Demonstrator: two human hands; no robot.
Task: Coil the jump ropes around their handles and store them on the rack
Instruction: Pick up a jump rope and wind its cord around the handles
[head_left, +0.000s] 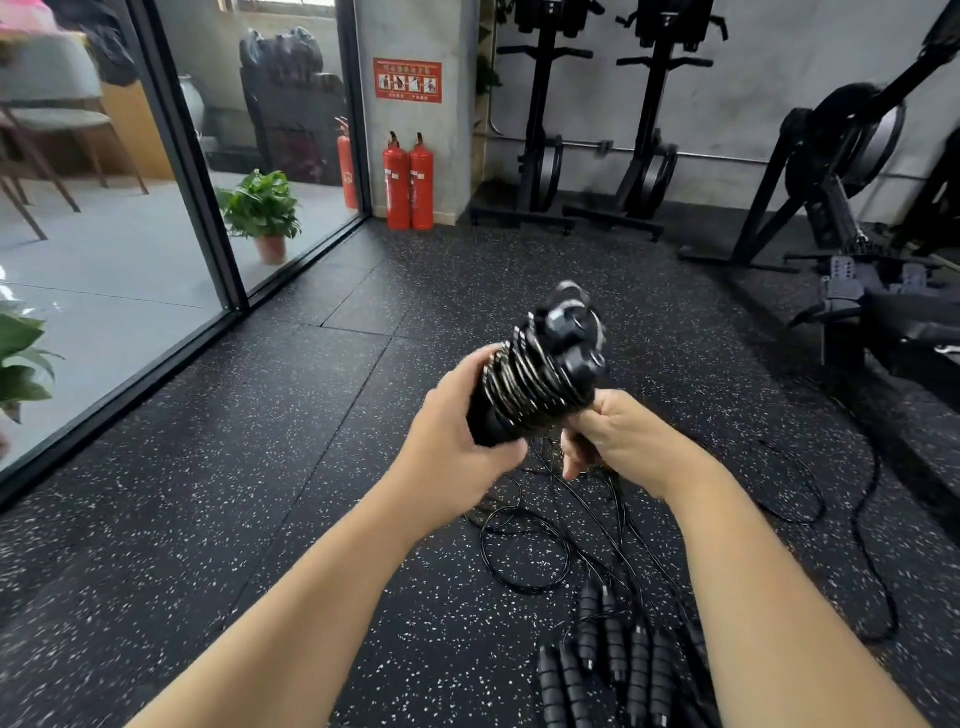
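I hold a pair of black jump rope handles (550, 364) together in front of me, with thin black cable wound around them in many tight turns. My left hand (457, 436) grips the lower end of the handles. My right hand (618, 436) is closed on the cable just below the coil. Loose black rope (524, 556) lies in loops on the floor under my hands. Several more black foam handles (613, 660) lie side by side on the floor near my right forearm.
Black speckled rubber floor (260, 467). A glass partition (197, 156) runs along the left, with potted plants (262, 213) behind it. Two red fire extinguishers (409, 182) stand by a concrete pillar. Upright rowing machines (540, 130) line the back wall; other gym equipment (852, 208) stands at right.
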